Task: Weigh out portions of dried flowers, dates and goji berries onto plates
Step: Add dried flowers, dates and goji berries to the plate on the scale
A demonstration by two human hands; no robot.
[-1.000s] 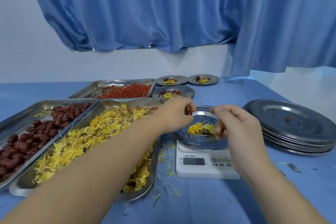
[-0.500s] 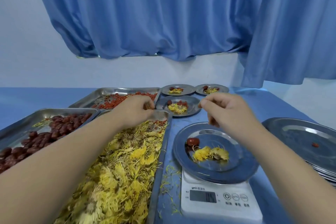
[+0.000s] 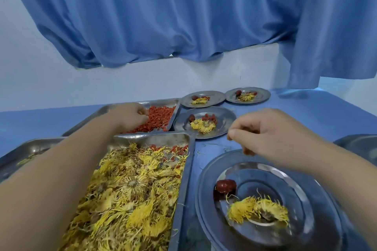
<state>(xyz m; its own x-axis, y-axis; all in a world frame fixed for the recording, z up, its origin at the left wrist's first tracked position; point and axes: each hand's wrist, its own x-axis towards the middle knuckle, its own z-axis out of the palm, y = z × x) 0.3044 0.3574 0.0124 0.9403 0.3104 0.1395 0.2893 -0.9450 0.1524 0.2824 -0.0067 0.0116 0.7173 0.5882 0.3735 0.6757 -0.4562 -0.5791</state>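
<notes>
1. Reaching past the flower tray (image 3: 184,179), our left hand (image 3: 130,116) has left the near plate (image 3: 206,181) and gone to the goji berries (image 3: 161,118) in their tray at the far side of the surface (image 3: 306,112).
2. It has left one date (image 3: 226,185) on that plate, just beside the small heap of dried chrysanthemum flowers (image 3: 257,209).
3. We judge this portion two parts done. The three filled plates (image 3: 226,118) further back each carry berries as well, so berries are what it lacks.
4. The left fingers (image 3: 142,113) are bent down into the berry heap and touch it. We cannot tell whether they have closed on any.
5. Our right hand (image 3: 271,136) hovers over the far rim of the near plate, apart from it. Its fingers (image 3: 236,133) are loosely curled, thumb close to forefinger. We cannot tell if anything small is pinched there.
</notes>
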